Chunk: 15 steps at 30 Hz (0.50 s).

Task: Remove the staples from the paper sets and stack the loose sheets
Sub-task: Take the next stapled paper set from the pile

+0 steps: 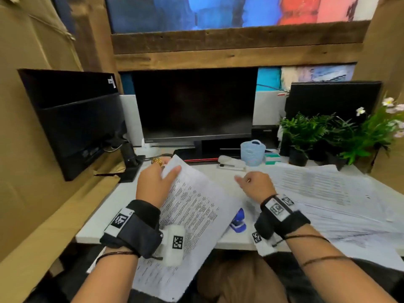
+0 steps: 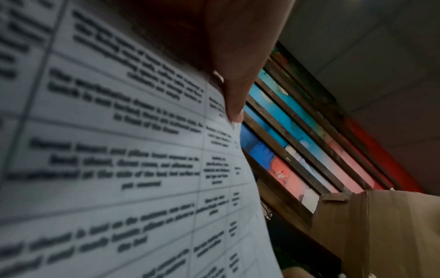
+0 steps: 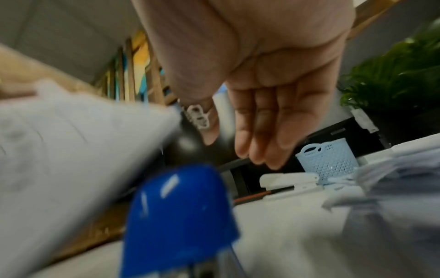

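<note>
**Printed set lifted, loose sheets spread at right**

A white paper set printed with black tabled text (image 1: 192,206) is raised at a tilt, its far corner up and its near end hanging past the surface's edge. A spread pile of white printed loose sheets (image 1: 328,193) lies flat at the right. A blue plastic staple remover (image 1: 238,220) stands between them.

The head view looks forward and down over the white desk (image 1: 105,206) toward a dark monitor (image 1: 194,106). The left wrist view looks up, very close to a printed white paper sheet (image 2: 107,150). The right wrist view sits low, facing far; it shares the pale-blue perforated plastic basket (image 3: 327,163) with the head view.
</note>
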### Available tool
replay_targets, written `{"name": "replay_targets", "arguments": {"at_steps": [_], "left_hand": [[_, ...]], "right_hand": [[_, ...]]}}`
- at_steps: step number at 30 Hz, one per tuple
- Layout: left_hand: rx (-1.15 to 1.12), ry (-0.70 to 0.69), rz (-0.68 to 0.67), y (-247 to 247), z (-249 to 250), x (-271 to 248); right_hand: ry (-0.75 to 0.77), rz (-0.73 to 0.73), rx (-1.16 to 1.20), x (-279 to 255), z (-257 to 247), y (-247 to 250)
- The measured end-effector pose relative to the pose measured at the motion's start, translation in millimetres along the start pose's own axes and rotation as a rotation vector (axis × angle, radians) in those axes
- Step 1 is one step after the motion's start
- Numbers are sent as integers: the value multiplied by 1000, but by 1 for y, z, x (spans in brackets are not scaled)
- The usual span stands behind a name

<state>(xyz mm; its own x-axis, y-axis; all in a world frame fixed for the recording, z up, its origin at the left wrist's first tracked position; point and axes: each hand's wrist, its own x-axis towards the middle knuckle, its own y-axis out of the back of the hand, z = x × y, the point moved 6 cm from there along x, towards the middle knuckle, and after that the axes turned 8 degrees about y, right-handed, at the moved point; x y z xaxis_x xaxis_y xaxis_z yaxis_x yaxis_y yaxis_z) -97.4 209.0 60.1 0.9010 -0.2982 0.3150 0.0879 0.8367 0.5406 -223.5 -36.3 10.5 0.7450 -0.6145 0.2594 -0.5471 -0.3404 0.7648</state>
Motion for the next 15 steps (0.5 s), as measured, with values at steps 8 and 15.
{"name": "replay_targets", "arguments": {"at_steps": [8, 15], "left_hand": [[149, -29, -102, 0, -8, -13], [217, -86, -169, -5, -16, -21]], "right_hand": [[-49, -566, -274, -3, -17, -76], [-233, -214, 283, 4, -16, -46]]}}
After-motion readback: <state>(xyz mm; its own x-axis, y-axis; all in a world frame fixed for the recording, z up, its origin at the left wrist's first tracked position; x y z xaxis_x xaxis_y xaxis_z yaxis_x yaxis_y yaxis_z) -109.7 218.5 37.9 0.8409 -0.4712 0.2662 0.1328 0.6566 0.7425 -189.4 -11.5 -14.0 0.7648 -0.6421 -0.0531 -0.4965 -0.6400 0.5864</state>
